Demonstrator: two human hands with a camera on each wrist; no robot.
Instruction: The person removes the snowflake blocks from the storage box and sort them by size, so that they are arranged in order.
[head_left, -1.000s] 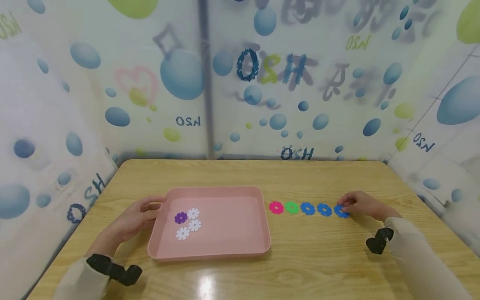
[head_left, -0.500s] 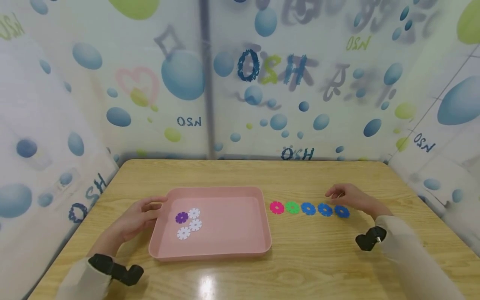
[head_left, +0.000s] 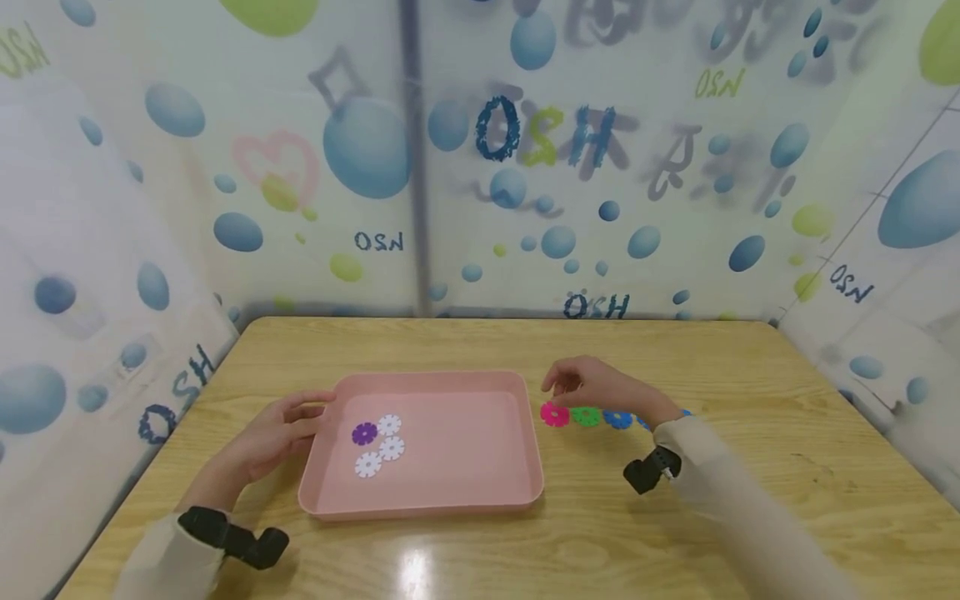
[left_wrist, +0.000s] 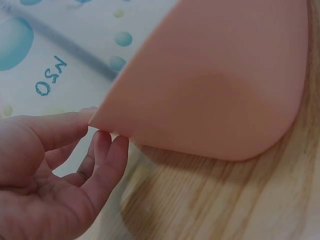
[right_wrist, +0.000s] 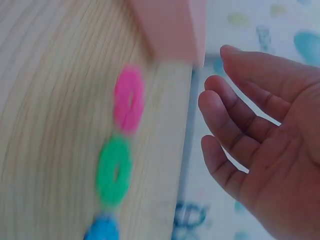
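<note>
My left hand (head_left: pixel 273 433) holds the left rim of a pink tray (head_left: pixel 480 450). In the left wrist view its fingertips (left_wrist: pixel 119 145) meet the tray's edge. In the tray's left half lie a purple notched plastic disc (head_left: pixel 364 433) and several white notched discs (head_left: pixel 392 447). My right hand (head_left: pixel 596 387) holds nothing and hovers by the tray's right side, fingers loosely bent. It overlaps the near end of a row of discs: a pink disc (head_left: pixel 556 415), a green disc (head_left: pixel 586 417) and blue discs (head_left: pixel 618 418). My right wrist and sleeve partly hide the last blue ones.
A wooden table (head_left: pixel 480 562) carries everything, its back edge against a wall covering (head_left: pixel 480 275) printed with blue and green bubbles. Each wrist wears a black strap with a small camera, such as the wrist camera (head_left: pixel 647 471) on the right arm.
My right hand lets go of the last blue disc in the row, lifts, and moves left over the row to the pink disc. The left hand stays at the tray.
</note>
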